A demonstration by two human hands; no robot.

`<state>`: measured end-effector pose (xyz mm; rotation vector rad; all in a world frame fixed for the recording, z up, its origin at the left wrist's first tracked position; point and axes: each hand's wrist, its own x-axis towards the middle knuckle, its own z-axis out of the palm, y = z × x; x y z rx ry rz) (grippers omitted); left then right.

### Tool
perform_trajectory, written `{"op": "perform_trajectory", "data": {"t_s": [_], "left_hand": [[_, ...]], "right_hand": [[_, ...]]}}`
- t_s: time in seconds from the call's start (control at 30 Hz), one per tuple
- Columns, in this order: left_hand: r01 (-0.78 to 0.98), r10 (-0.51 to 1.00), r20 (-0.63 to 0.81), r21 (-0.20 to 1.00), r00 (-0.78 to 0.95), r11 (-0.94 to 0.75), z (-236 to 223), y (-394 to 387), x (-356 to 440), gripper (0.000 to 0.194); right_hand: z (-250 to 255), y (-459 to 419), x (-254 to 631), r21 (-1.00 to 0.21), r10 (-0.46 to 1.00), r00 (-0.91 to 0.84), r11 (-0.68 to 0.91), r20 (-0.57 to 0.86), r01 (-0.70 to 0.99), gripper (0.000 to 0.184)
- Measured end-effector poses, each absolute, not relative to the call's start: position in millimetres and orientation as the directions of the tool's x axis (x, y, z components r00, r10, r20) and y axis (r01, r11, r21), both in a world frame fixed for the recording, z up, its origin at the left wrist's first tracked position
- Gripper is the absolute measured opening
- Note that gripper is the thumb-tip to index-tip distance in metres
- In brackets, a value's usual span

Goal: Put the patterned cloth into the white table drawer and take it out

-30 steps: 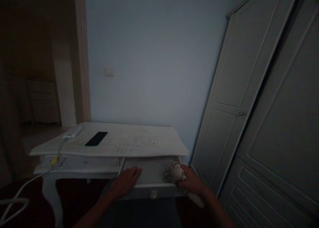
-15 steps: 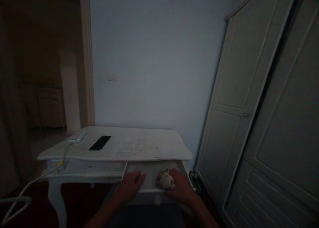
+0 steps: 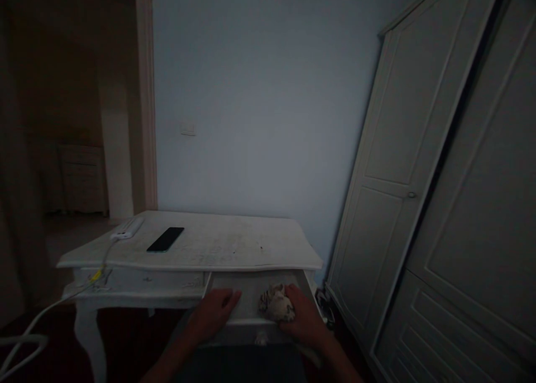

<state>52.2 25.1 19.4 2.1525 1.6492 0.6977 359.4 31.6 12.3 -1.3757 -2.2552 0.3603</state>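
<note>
A desk drawer is pulled out toward me at the right side of the white desk. Inside it, near the front panel, my right hand grips a crumpled pale cloth with dark markings. My left hand is at the drawer's left front corner, its thumb and fingers slightly apart and nothing visible in them. Part of its fingers is hard to make out in the dim light.
On the white desktop lie a black phone and a white power strip, whose cable hangs off to the left. A tall wardrobe stands at the right. Dark items are on the floor beside the desk.
My right hand and the cloth show only a very slight shift in the drawer. The whole view has drifted a little; my left hand stays at the drawer's corner.
</note>
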Motion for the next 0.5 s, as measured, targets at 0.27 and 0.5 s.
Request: {"op": "perform_trajectory", "data": {"t_s": [0.27, 0.5], "left_hand": [[0.796, 0.958, 0.188, 0.533, 0.219, -0.286, 13, 25, 51, 0.065], [0.738, 0.966, 0.182, 0.623, 0.186, -0.260, 14, 29, 52, 0.072]], "right_hand": [[16, 27, 356, -0.466, 0.910, -0.352, 0.415, 0.220, 0.781, 0.074], [28, 24, 344, -0.461, 0.904, -0.382, 0.426, 0.191, 0.778, 0.068]]}}
